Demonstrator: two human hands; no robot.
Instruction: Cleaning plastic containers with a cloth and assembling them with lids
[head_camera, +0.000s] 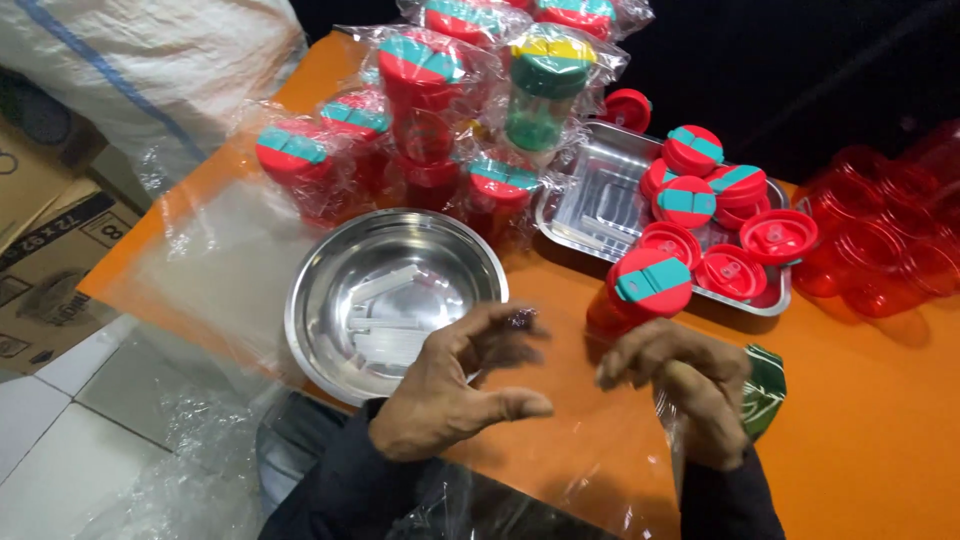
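Red jar (648, 290) just beyond both hands, left (455, 385) open, right (690, 385) gripping green lid (765, 390)

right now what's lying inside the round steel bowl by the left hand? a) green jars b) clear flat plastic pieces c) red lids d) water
b: the round steel bowl beside the left hand holds only a few clear flat plastic pieces; the red lids sit in the rectangular steel tray.

Orange table (880, 440) over pale tiled floor (90, 400), cardboard boxes (50, 250) left, dark backdrop behind.
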